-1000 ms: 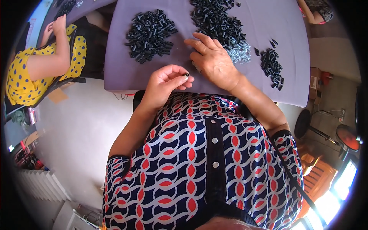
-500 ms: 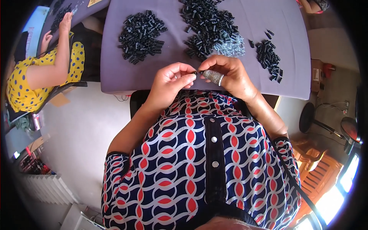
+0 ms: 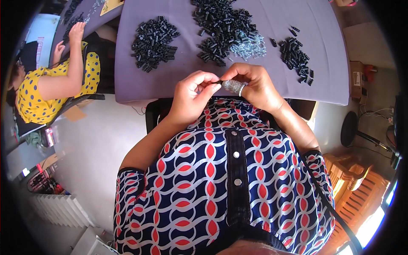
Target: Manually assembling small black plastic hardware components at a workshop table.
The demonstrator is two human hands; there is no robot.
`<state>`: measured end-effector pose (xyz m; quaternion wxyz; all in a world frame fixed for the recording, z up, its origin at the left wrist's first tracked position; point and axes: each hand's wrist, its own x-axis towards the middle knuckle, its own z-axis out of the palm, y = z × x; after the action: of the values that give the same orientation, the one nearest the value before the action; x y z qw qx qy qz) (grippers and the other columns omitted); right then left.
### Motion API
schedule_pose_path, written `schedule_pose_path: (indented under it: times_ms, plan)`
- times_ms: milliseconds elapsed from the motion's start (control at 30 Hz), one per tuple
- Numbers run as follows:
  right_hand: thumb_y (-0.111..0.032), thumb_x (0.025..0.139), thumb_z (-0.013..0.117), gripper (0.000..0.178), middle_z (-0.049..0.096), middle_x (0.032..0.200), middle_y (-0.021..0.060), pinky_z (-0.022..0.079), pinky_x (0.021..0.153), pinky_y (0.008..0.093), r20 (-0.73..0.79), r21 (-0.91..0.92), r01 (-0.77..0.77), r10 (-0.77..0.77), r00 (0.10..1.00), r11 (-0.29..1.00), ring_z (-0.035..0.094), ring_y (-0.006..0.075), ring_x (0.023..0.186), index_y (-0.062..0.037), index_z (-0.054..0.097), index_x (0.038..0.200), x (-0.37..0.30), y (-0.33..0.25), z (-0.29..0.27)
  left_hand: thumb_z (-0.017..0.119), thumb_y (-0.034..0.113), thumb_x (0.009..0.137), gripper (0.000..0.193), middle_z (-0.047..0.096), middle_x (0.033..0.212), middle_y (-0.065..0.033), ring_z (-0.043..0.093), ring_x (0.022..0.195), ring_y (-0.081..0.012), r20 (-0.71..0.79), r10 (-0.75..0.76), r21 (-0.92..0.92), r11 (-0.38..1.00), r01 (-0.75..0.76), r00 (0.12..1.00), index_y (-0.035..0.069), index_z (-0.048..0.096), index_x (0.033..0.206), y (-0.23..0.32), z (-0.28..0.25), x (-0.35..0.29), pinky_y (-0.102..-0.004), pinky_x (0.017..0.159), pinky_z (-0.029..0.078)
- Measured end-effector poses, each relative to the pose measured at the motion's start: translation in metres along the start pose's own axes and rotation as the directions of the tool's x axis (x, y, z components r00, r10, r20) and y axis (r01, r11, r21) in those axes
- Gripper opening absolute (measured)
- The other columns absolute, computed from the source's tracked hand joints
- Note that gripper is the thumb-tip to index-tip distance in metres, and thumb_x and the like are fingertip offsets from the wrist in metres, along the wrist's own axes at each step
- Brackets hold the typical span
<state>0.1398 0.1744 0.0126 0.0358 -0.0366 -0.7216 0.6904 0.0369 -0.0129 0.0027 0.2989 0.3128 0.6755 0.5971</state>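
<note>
Some black plastic (image 3: 219, 82) sat pinched by left hand (image 3: 190, 95) and right hand (image 3: 257, 85); steady, straight alignment seemed best.

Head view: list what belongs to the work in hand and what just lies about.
Seemingly in the work:
left hand and right hand, meeting at a small black piece
grey thumb cover
left black pile
middle black pile
right black pile
clear pieces

Just lying about, probably:
cardboard box
wooden furniture
</note>
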Motion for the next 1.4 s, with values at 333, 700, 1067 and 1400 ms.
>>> schedule_pose_path:
  times_ms: [333, 700, 1067, 1400]
  plan:
    - [0.004, 0.093, 0.065, 0.03, 0.069, 0.106, 0.0058, 0.053, 0.084, 0.0282, 0.09, 0.257, -0.163, 0.144, 0.985, 0.953, 0.065, 0.0124, 0.096, -0.0008, 0.062, 0.123, 0.006, 0.01, -0.001, 0.064, 0.008, 0.097, 0.016, 0.069, 0.092, -0.0044, 0.062, 0.08, -0.0092, 0.117, -0.242, -0.327, 0.906, 0.267, 0.963, -0.002, 0.066, 0.109, -0.01, -0.008, 0.007, -0.0237, 0.075, 0.051]
    - [-0.006, 0.074, 0.076, 0.06, 0.064, 0.121, 0.0186, 0.053, 0.091, 0.0418, 0.042, -0.712, 0.212, -0.261, 0.964, 0.669, 0.063, 0.0377, 0.108, -0.0021, 0.058, 0.131, 0.021, -0.003, 0.012, 0.065, 0.008, 0.096, 0.017, 0.069, 0.099, -0.0049, 0.065, 0.091, -0.0122, 0.069, -0.354, -0.602, 0.73, 0.322, 0.933, 0.0, 0.065, 0.111, -0.013, -0.01, 0.014, -0.0272, 0.084, 0.052]
    - [-0.013, 0.07, 0.077, 0.044, 0.067, 0.105, 0.0137, 0.056, 0.08, 0.0429, 0.026, -0.71, 0.251, -0.331, 0.943, 0.659, 0.066, 0.0354, 0.096, -0.0033, 0.064, 0.111, 0.021, 0.008, 0.012, 0.06, 0.009, 0.099, 0.019, 0.068, 0.106, -0.0083, 0.065, 0.097, -0.0153, 0.176, -0.358, -0.561, 0.729, 0.392, 0.917, -0.004, 0.065, 0.112, -0.006, -0.002, 0.015, -0.0318, 0.09, 0.052]
    - [-0.021, 0.08, 0.075, 0.042, 0.066, 0.102, 0.0178, 0.055, 0.081, 0.0438, 0.037, -0.646, 0.273, -0.328, 0.944, 0.713, 0.066, 0.0395, 0.093, 0.0004, 0.063, 0.114, 0.007, 0.006, 0.003, 0.059, 0.012, 0.1, 0.024, 0.07, 0.109, -0.0128, 0.067, 0.097, -0.0187, 0.424, -0.294, -0.693, 0.504, 0.516, 0.857, -0.006, 0.068, 0.111, -0.001, 0.006, 0.02, -0.0327, 0.09, 0.053]
